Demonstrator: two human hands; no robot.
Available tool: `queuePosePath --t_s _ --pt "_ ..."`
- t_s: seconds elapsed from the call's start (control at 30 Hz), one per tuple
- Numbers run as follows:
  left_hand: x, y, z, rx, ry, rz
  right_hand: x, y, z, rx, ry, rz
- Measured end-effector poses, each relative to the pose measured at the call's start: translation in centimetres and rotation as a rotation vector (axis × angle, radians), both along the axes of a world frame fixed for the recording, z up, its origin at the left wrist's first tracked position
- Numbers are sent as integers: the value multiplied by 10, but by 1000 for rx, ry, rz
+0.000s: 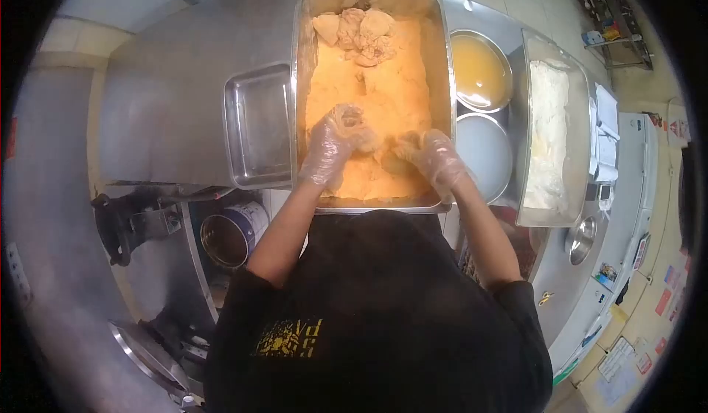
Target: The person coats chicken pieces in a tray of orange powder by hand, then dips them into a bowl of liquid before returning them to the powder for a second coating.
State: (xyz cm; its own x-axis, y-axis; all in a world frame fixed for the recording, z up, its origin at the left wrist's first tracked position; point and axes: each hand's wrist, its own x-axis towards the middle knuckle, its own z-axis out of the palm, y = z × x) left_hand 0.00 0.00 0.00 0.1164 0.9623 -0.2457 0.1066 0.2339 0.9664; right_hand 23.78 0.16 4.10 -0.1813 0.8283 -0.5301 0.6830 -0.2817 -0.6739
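A deep steel pan (301, 66) in front of me holds a bed of orange breading powder (398, 81). Breaded chicken pieces (361, 33) are heaped at its far end. Both my hands wear clear plastic gloves and work low in the near half of the pan. My left hand (335, 144) is curled, its fingers closed round something pale and powdery that I cannot make out. To its right, my right hand (434, 158) bends its fingers down into the powder, closed at a powder-covered lump (398, 162) between the two hands.
An empty-looking shallow steel tray (258, 125) stands left of the pan. On the right are a round pan of yellow liquid (479, 70), a round container of whitish liquid (483, 155) and a long bin of white flour (549, 133). A bucket (225, 240) sits below on the left.
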Motion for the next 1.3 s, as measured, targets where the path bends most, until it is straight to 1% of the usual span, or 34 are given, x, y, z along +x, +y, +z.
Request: queuePosePath --t_s 0.07,0.1,0.17,0.27,0.37,0.43,0.47,0.5,0.53,0.57,0.6,0.67,0.7,0.73,0.8,0.87,0.9,0.97,1.0,1.07,1.1,1.17,1.2,1.27,1.3 --pt "4 8 9 -102 61 0 2 0 2 74 -53 20" --pt "-1 -6 18 -107 67 -34 -2 -16 0 92 -105 33" --pt "2 3 21 -12 67 -98 4 -14 -20 232 -222 59" --pt "4 16 -13 119 -265 -94 3 -9 -13 290 -42 -33" --pt "8 51 4 142 -305 -99 4 23 11 293 195 -108" --pt "14 92 20 269 -208 -88 -4 56 38 417 196 -198" --pt "18 116 19 216 -208 9 2 83 33 385 109 -188" --pt "23 136 18 160 -208 106 7 112 22 519 39 -142" --pt "22 149 18 213 -34 84 11 142 11 655 -42 -105" --pt "16 161 20 269 140 62 12 157 1 960 -108 -29" --pt "12 167 27 326 315 41 8 156 6 883 -224 -30" --pt "2 160 35 165 548 -189 -3 156 14 721 -447 -29" --pt "-2 151 38 74 663 -302 0 152 3 631 -477 99" --pt "-4 141 33 28 694 -362 6 145 -17 539 -503 227" --pt "-8 118 5 -75 747 -475 6 116 -60 469 -691 694" --pt "-3 108 -35 -92 763 -293 -6 93 -42 192 -760 1431" --pt "3 111 -45 -89 769 -200 -8 78 -47 209 -681 1103" --pt "17 120 -46 -159 666 -128 -8 49 -65 231 -502 454" --pt "23 125 -49 -193 612 -95 -8 45 -63 212 -528 439" --pt "35 138 -59 -170 706 -163 -6 37 -59 169 -582 398" --pt "39 145 -67 -154 754 -200 -3 36 -61 191 -565 405" --pt "45 152 -90 -97 733 -163 2 34 -68 233 -531 418" --pt "47 154 -96 -70 723 -146 0 35 -55 182 -486 322" --pt "45 156 -82 -102 674 -214 -11 39 -20 81 -393 126" --pt "44 156 -71 -118 649 -250 -11 40 -27 106 -393 94"
